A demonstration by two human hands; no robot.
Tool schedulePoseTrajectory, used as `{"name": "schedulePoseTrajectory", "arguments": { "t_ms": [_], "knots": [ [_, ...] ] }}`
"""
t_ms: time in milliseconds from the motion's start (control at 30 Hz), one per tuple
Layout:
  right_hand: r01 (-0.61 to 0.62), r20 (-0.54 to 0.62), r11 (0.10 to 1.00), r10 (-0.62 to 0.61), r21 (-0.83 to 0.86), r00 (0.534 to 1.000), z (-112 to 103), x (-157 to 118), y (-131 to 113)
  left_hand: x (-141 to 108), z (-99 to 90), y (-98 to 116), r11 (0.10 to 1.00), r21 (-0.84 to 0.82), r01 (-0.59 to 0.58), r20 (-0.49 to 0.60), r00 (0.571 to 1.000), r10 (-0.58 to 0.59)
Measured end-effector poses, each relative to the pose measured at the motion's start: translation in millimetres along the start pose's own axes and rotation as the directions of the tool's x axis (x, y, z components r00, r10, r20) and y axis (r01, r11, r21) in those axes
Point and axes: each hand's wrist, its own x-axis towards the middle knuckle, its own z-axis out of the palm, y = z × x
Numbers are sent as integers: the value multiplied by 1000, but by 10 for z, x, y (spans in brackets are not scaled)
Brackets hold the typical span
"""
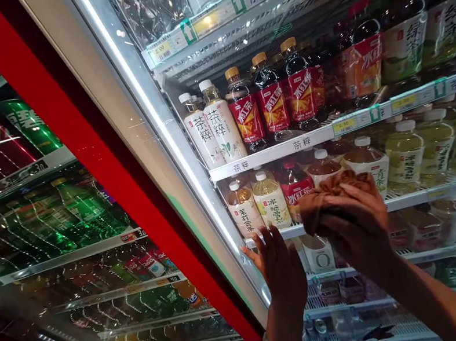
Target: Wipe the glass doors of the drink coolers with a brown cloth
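Note:
A crumpled brown cloth (337, 186) is bunched in my right hand (362, 217), the fingers closed round it, in front of a shelf of bottled drinks. Lower and to the left, my left hand (278, 267) is raised with its fingers spread and nothing in it. Its fingertips lie in front of a shelf edge, below a bottle with a pale label (271, 204); whether they touch a glass surface I cannot tell. Behind the cloth, a red-labelled bottle (297, 190) is partly hidden.
A lit cooler holds several shelves of bottles, among them dark bottles with red labels (272, 98) and white-capped tea bottles (219, 119). A red frame (88, 154) runs diagonally at left. Beyond it stands another cooler with green bottles (78, 206) and cans (25, 124).

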Motion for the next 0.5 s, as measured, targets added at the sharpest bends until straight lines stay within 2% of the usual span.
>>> {"name": "schedulePoseTrajectory", "arguments": {
  "t_ms": [100,233,300,367,433,500],
  "knots": [
    [-42,18,999,42,-27,999,-110,-234,84,17,25,64,1000,15,-22,-10,1000,22],
    [-97,58,995,97,-6,994,-51,-450,-134,11,46,170,999,43,-31,-13,999,32],
    [-76,48,997,75,12,996,-2,-382,-199,-4,56,246,998,28,-64,22,998,63],
    [-28,48,999,28,18,998,-4,-225,-147,-19,75,335,995,-17,-101,83,991,103],
    [-2,45,1000,1,12,999,-81,-63,10,-21,107,431,993,-50,-109,104,988,113],
    [-5,37,1000,5,1,999,-211,19,209,-5,148,522,994,-38,-98,65,993,101]
  ]
}}
